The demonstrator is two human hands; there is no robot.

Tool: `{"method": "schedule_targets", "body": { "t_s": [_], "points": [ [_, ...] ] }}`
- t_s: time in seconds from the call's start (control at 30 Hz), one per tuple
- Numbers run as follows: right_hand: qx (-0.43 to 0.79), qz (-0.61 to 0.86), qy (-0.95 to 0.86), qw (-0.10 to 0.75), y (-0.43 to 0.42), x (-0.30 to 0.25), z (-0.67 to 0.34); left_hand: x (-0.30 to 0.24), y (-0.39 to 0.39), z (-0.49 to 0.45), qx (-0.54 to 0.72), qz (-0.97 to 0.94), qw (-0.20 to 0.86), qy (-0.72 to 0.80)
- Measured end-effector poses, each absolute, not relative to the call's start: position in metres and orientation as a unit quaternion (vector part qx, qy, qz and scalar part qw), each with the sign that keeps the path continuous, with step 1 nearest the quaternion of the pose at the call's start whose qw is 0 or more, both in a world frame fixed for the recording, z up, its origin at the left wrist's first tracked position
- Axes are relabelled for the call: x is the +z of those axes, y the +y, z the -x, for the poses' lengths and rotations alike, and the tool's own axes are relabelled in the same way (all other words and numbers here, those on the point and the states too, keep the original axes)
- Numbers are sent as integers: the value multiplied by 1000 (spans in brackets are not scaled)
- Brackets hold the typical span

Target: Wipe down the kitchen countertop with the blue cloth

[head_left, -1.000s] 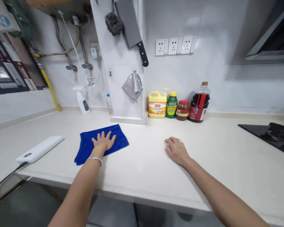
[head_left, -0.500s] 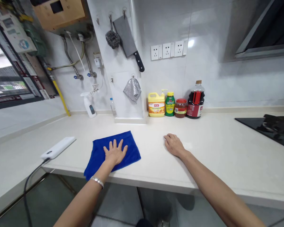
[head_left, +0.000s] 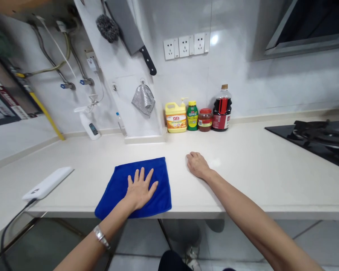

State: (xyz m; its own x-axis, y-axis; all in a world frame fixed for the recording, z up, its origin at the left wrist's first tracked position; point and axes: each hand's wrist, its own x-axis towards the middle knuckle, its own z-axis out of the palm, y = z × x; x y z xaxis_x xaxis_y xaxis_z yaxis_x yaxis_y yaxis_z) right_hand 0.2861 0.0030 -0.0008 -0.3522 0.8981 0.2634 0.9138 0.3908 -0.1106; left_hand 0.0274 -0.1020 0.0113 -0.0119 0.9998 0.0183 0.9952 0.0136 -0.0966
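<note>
A blue cloth (head_left: 113, 188) lies spread on the white countertop, its near left corner hanging slightly past the front edge. My left hand (head_left: 139, 190) presses flat on top of it, palm down with fingers spread; a silver bracelet circles that wrist. Further right, my right hand (head_left: 197, 165) rests on the bare countertop with its fingers curled into a loose fist, apart from the cloth. Nothing shows in that fist.
Along the back wall stand a yellow detergent jug (head_left: 176, 119), a green bottle (head_left: 192, 116), a red-lidded jar (head_left: 205, 121) and a dark sauce bottle (head_left: 222, 111). A white power bank (head_left: 49, 183) lies left, a stove (head_left: 313, 135) right. A cleaver (head_left: 130, 32) hangs above.
The view has tilted down and turned right. My left hand and the cloth have slid a little rightward and toward the front edge. My right hand has stayed in place on the countertop.
</note>
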Motion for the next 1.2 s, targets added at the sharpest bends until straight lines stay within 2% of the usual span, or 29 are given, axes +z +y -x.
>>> {"method": "schedule_targets", "body": {
  "t_s": [0.23,0.5,0.73,1.0,1.2],
  "points": [
    [-2,563,-817,120,10,13,-291,10,-98,-76,32,750,46,-659],
    [16,631,-762,145,25,34,-324,6,-86,-146,5,792,23,-610],
    [10,677,-727,110,24,36,-348,3,-70,-204,-27,815,-6,-579],
    [1,672,-733,105,22,28,-353,10,-23,-227,-16,804,-43,-593],
    [-24,685,-718,118,27,24,-369,8,-10,-211,-33,825,-41,-563]
  ]
}}
